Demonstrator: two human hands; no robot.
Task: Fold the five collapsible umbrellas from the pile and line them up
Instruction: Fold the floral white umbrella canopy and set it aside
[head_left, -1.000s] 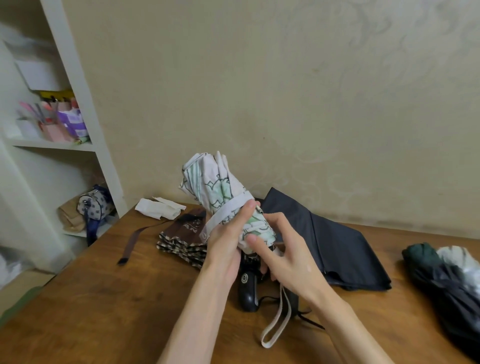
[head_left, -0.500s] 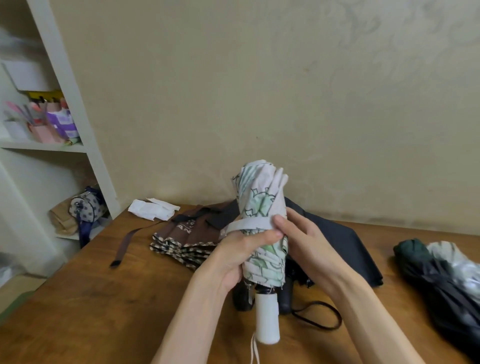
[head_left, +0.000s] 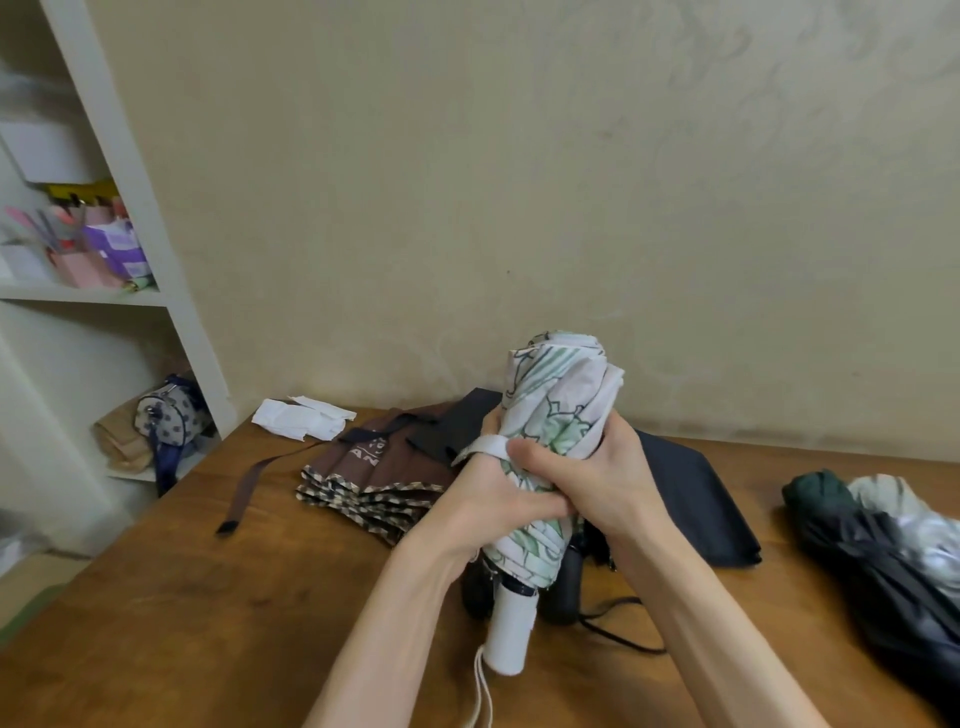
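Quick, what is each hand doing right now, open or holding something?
Left hand: closed, gripping the middle of the white patterned umbrella.
Right hand: closed, fingers curled round the same umbrella.

My printed umbrella (head_left: 553, 410) is white with green, dark-outlined leaves; its handle (head_left: 511, 631) is plain white. The brown umbrella (head_left: 395, 462) has a checked hem, the flat umbrella (head_left: 696, 499) is navy, the table (head_left: 156, 623) brown.
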